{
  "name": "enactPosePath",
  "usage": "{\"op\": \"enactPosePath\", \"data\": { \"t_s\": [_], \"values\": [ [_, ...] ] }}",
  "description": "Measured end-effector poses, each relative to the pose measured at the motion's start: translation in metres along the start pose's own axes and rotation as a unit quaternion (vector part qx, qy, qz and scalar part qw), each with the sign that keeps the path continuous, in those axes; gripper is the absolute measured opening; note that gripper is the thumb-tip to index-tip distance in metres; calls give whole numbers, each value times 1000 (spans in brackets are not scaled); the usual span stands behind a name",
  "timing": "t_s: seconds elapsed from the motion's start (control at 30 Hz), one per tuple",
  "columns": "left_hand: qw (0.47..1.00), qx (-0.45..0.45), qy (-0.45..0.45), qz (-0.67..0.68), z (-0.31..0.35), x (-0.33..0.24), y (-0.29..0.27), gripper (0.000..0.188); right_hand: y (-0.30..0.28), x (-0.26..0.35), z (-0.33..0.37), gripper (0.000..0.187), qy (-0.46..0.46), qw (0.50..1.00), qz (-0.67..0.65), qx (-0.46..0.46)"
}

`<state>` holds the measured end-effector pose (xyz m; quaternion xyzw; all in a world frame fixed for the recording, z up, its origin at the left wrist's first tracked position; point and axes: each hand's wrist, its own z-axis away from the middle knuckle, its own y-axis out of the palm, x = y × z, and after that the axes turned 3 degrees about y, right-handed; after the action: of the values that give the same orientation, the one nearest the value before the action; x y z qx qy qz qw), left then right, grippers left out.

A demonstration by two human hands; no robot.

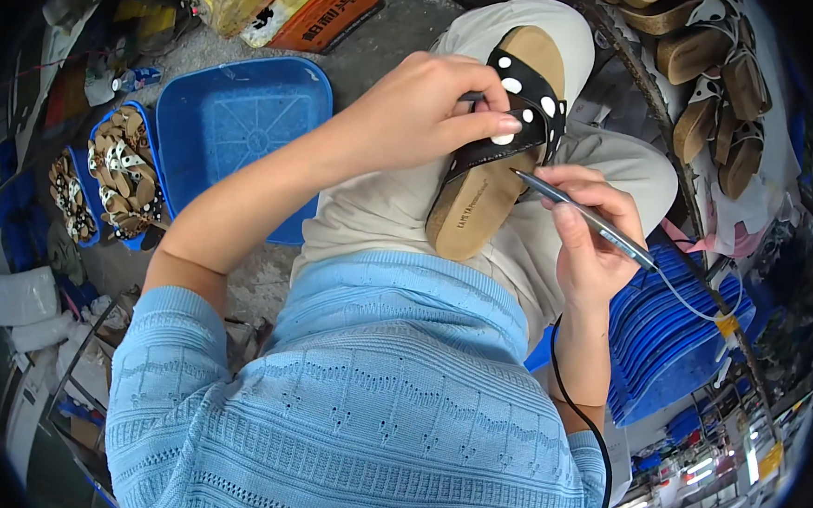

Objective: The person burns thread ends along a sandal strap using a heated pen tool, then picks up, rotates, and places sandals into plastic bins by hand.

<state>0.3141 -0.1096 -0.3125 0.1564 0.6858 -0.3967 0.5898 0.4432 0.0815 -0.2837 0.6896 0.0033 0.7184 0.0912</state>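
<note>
A sandal with a tan insole and a black strap with white dots lies across my lap, its toe end away from me. My left hand is closed on the strap, thumb and fingers pinching it near a large white dot. A small dark piece shows between those fingers; what it is I cannot tell. In my right hand is a slim grey pen, its tip pointing at the insole beside the strap. A thin pale cord runs from the pen's back end. Whether the tip touches the sandal is unclear.
At my left stands a blue plastic tub, with blue baskets of dotted sandals beyond it. An orange box sits at the far left. More sandals fill a rack at the right, above stacked blue trays.
</note>
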Motion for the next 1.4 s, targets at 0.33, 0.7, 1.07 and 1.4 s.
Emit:
{"op": "enactPosePath", "data": {
  "t_s": [0.33,0.7,1.07,1.4],
  "values": [
    [999,6,34,-36,-13,-4,4,23,7,-5,-5,16,-53,987,151,-24],
    [999,2,22,-27,-13,-5,10,25,11,-3,-6,13,-29,984,169,-44],
    [997,7,51,-66,-20,-12,15,26,5,-1,-3,13,-2,993,95,-71],
    [991,16,67,-115,-24,-20,20,26,3,0,0,12,34,992,85,-89]
  ]
}}
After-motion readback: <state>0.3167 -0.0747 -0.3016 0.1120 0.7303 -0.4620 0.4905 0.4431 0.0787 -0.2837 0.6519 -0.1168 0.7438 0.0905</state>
